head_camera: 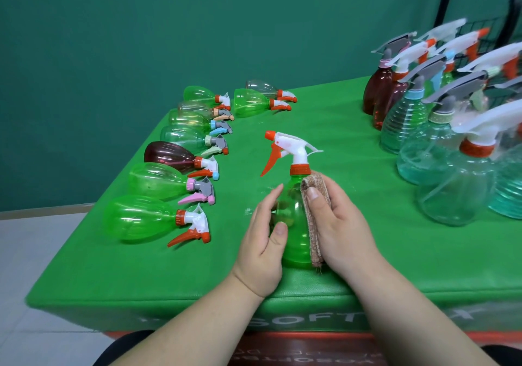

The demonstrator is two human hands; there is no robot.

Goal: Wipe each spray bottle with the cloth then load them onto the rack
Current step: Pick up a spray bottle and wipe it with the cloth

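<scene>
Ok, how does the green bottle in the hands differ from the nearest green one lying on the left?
The held bottle is upright; the lying bottle is on its side. The left hand grips the held bottle and the right hand presses the cloth to it; the lying bottle is untouched. Both are clear green with white heads and orange triggers.
</scene>
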